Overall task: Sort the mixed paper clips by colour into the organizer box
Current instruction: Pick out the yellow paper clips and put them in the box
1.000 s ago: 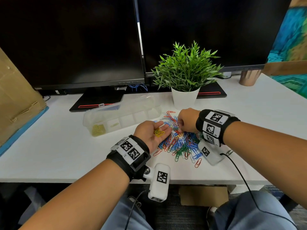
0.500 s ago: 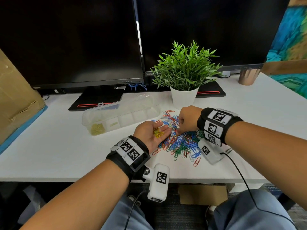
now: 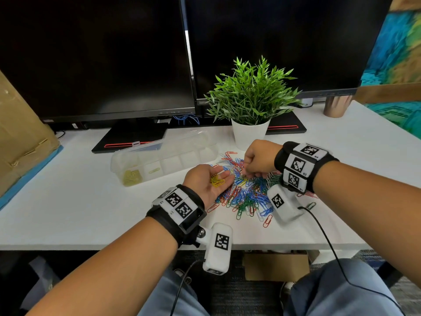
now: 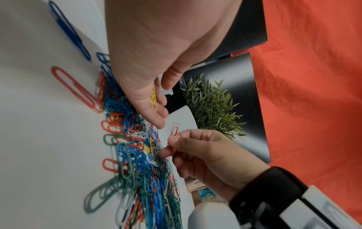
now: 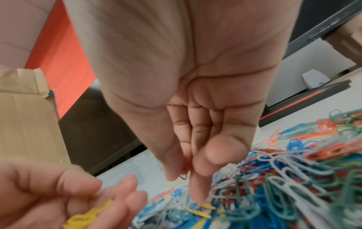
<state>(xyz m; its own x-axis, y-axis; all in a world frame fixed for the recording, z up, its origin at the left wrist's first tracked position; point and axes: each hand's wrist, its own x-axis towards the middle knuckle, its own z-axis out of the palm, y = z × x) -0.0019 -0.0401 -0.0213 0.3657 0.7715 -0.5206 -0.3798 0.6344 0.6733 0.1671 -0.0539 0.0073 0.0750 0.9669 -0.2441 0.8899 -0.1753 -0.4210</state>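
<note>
A heap of mixed paper clips (image 3: pixel 246 197) in red, blue, green, white and yellow lies on the white desk (image 3: pixel 68 201). My left hand (image 3: pixel 211 176) rests palm up at the heap's left edge, with several yellow clips (image 3: pixel 215 180) lying loose in it. My right hand (image 3: pixel 255 163) hovers over the far side of the heap with its fingers curled. Its forefinger tip (image 5: pixel 197 196) touches down by a yellow clip (image 5: pixel 199 207), the thumb close beside it, and a thin clip loop (image 5: pixel 183 176) is pinched between them. The clear organizer box (image 3: pixel 164 163) stands to the left, with yellow clips (image 3: pixel 132 176) in its end compartment.
A potted plant (image 3: pixel 250 96) stands just behind the heap. Two dark monitors (image 3: pixel 102 53) fill the back of the desk. A cardboard box (image 3: pixel 20 137) is at the far left and a copper cup (image 3: pixel 335 108) at the back right. The organizer's lid (image 3: pixel 145 144) lies open behind it.
Almost nothing differs. My right hand stays over the far side of the heap with only small finger movement, and my left palm holds still with its yellow clips.
</note>
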